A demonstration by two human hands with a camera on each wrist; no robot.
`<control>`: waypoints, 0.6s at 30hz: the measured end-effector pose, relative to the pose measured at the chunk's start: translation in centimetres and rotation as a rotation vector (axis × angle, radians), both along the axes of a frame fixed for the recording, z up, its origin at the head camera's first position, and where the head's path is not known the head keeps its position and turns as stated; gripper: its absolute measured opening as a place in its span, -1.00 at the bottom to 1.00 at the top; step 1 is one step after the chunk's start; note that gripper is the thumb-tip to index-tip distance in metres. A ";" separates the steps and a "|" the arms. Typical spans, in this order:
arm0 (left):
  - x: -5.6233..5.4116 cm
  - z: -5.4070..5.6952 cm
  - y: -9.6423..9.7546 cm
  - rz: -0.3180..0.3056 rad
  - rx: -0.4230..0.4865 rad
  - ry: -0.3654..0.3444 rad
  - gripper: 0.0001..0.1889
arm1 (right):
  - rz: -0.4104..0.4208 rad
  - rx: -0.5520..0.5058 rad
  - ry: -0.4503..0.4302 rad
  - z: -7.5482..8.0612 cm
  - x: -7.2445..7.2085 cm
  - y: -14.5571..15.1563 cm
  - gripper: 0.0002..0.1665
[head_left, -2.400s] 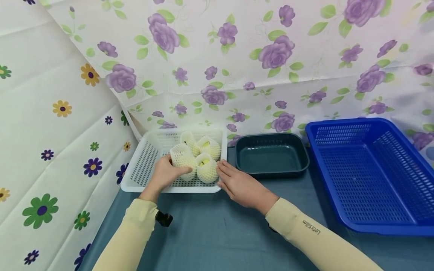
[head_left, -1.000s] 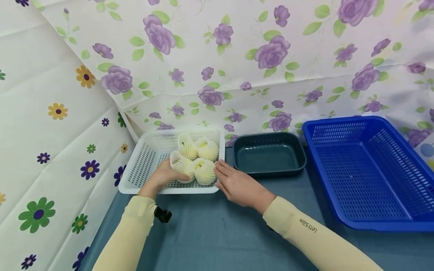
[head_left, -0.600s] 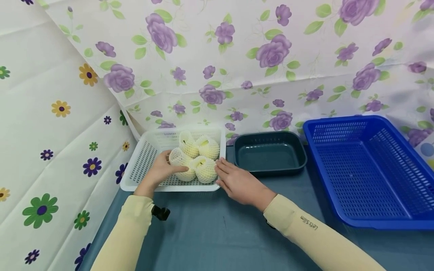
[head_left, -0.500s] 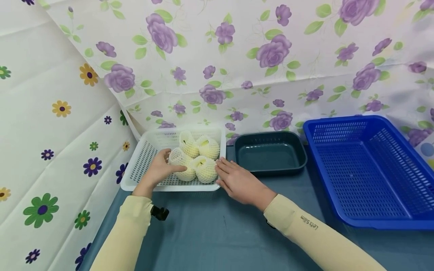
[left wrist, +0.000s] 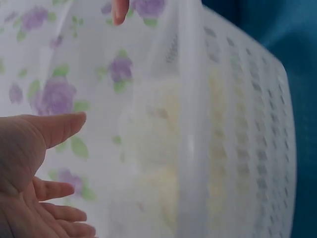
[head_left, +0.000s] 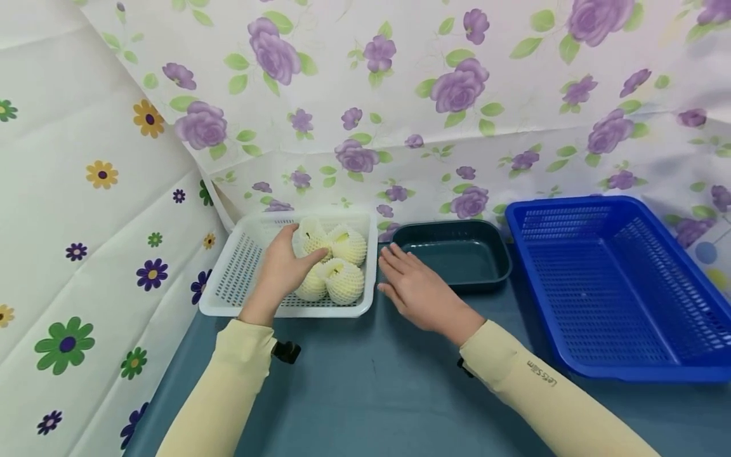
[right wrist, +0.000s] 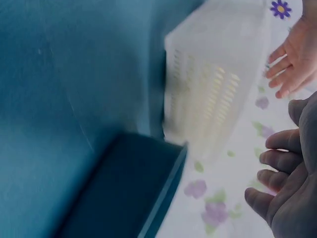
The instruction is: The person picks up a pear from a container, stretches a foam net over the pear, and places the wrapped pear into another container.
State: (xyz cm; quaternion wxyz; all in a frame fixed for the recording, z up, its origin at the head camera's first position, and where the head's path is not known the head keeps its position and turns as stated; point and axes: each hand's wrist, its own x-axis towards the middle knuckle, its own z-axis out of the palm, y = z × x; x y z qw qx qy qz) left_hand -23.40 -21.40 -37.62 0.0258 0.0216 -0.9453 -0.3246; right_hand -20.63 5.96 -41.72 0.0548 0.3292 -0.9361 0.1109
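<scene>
Several pale yellow fruits in white foam nets sit grouped in the right half of a white plastic basket (head_left: 228,304). The front right fruit (head_left: 345,282) shows its stem, while the front left fruit (head_left: 311,284) is partly covered by my left hand (head_left: 284,266). That hand hovers over the basket with thumb and fingers spread, its thumb overlapping the back left fruit (head_left: 313,235) in the head view; the left wrist view shows nothing in its palm. Just right of the basket's rim, my right hand (head_left: 419,289) has its fingers extended, holding nothing, and overlaps the dark green tray's near left corner.
The dark green tray (head_left: 457,285) stands right of the white basket. Farther right is a large blue slotted basket (head_left: 611,371). A blue-grey cloth (head_left: 365,393) covers the table. Flowered sheets (head_left: 400,95) hang behind and at left.
My left hand has come off the front left fruit and risen toward the back of the basket. My right hand has moved right, away from the front right fruit and the basket's rim.
</scene>
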 end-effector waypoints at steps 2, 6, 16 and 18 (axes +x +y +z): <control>0.2 0.5 1.1 -0.013 -0.003 0.050 -0.04 | -0.053 0.000 0.013 0.8 -0.2 0.8 -0.30; 0.6 1.5 3.5 -0.035 -0.044 0.122 -0.11 | -0.200 -0.013 0.033 2.3 -0.4 2.7 -0.27; 1.1 2.6 8.6 -0.053 -0.217 0.216 -0.24 | -0.387 -0.076 0.029 3.7 -0.5 7.6 -0.20; 1.2 2.5 9.6 -0.054 -0.241 0.216 -0.24 | -0.401 -0.086 0.017 3.7 -0.4 8.2 -0.17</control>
